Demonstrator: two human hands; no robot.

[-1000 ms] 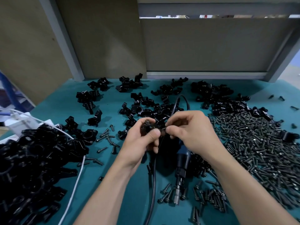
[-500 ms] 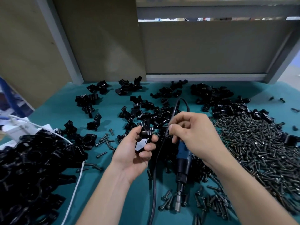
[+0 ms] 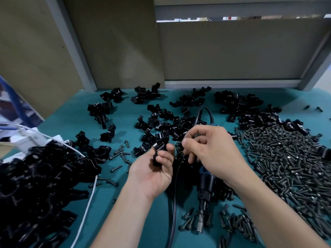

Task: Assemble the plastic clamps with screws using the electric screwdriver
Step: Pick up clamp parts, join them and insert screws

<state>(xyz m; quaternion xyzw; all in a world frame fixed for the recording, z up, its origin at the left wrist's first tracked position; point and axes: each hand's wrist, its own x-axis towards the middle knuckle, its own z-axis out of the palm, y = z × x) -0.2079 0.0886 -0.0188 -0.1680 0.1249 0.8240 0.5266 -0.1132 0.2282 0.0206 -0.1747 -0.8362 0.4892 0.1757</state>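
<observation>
left hand (image 3: 152, 171) grips a black clamp (image 3: 160, 146) in its fingertips, while right hand (image 3: 213, 152) curls above the electric screwdriver (image 3: 206, 184), whether holding anything i cannot tell.

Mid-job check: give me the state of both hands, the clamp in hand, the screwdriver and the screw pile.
left hand: grips one clamp, raised off the mat.
clamp: pinched between thumb and fingers; no screw visible in it.
right hand: fingers curled above the electric screwdriver; grip unclear.
electric screwdriver: apparently lying on the mat, bit toward the person.
screw pile: loose, heaped at the right.
</observation>
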